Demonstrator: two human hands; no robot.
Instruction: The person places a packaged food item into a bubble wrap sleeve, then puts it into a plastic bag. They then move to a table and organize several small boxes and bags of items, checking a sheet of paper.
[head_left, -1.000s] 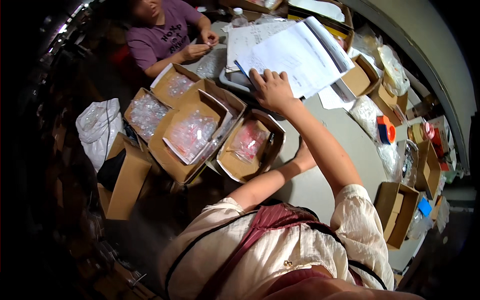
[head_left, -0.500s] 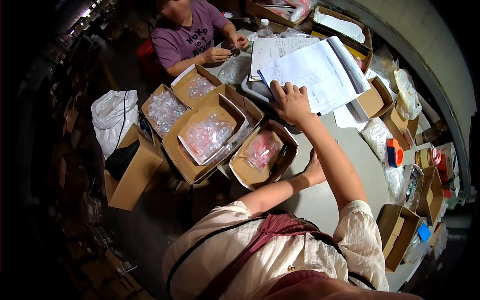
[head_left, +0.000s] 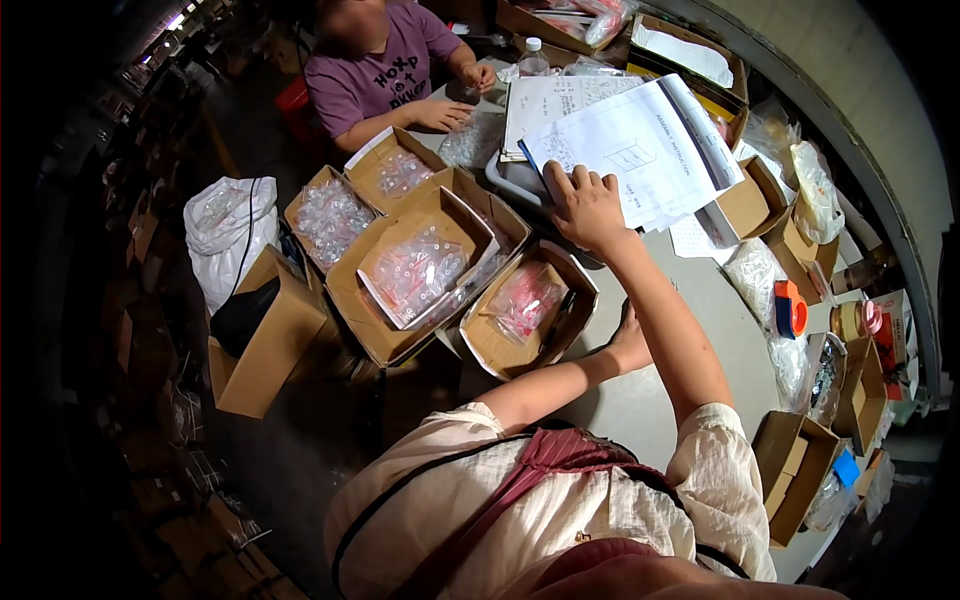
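Half hidden behind the right forearm (head_left: 672, 315), the left hand (head_left: 630, 342) sits nearest in my head view, over the grey table (head_left: 742, 335); I cannot tell whether its fingers grip anything. Just beside it, an open cardboard box (head_left: 490, 345) holds reddish plastic bags (head_left: 527, 300). Farther out, the right hand (head_left: 590, 205) bends its fingers at the near left corner of the printed sheets (head_left: 630, 150); from my end I cannot make out a pinch or a mere press. Those sheets lie over a pale tray (head_left: 513, 180). I judge the step in hand to be steadying or handling the papers; moving them would call for a sure pinch on that edge, tray undisturbed.

Around me the surface is crowded: a larger carton (head_left: 352, 285) of clear bags to the left, an orange-and-blue object (head_left: 790, 308) to the right. Beyond sits a purple-shirted co-worker (head_left: 385, 80), against a dim room.
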